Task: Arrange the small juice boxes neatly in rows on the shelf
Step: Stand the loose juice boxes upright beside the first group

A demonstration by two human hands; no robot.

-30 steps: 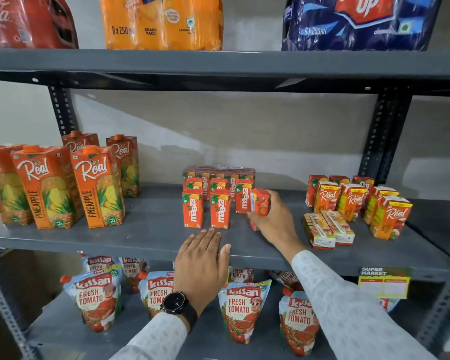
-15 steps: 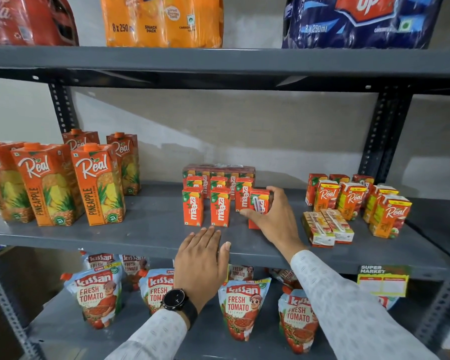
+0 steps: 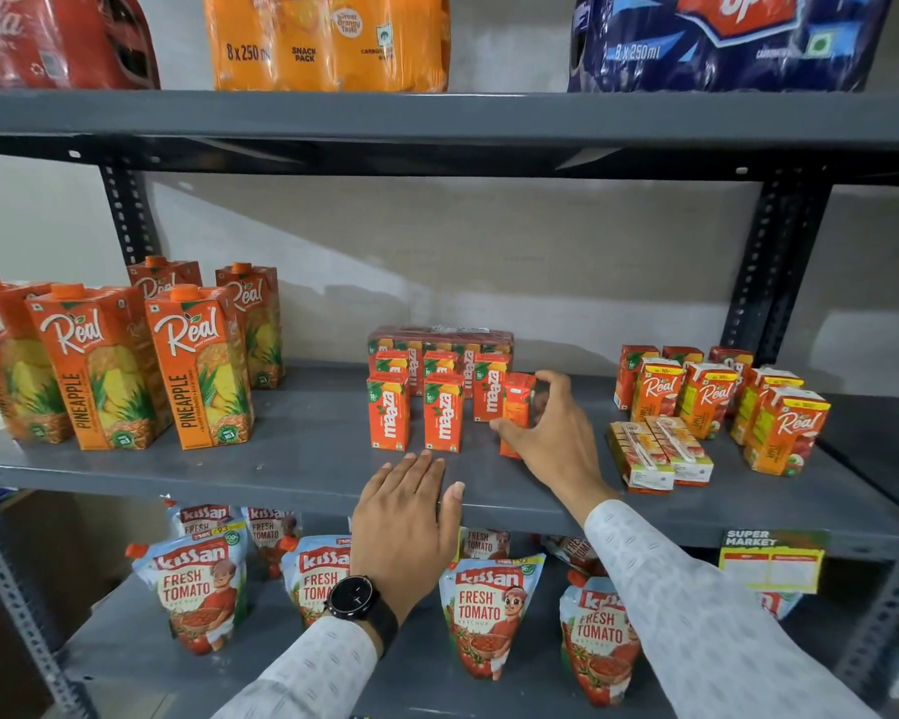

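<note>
Small orange Maaza juice boxes (image 3: 389, 411) stand in short rows at the middle of the grey shelf (image 3: 292, 459), in front of a wrapped multipack (image 3: 439, 336). My right hand (image 3: 554, 438) grips one small Maaza box (image 3: 516, 402) standing at the right end of the front row, thumb on its front, fingers over its top and right side. My left hand (image 3: 408, 516) rests flat, fingers apart, on the shelf's front edge below the rows and holds nothing. Small Real juice boxes (image 3: 707, 399) stand at the right; two (image 3: 660, 454) lie flat.
Tall Real pineapple cartons (image 3: 198, 365) stand at the shelf's left. Kissan ketchup pouches (image 3: 489, 609) fill the shelf below. Drink multipacks (image 3: 328, 38) sit on the upper shelf. A slotted upright post (image 3: 769, 272) rises at the back right; a price tag (image 3: 771, 560) hangs on the front edge.
My right hand has turned the small Maaza box and set it lower, beside the front row. The left hand has stayed on the shelf edge.
</note>
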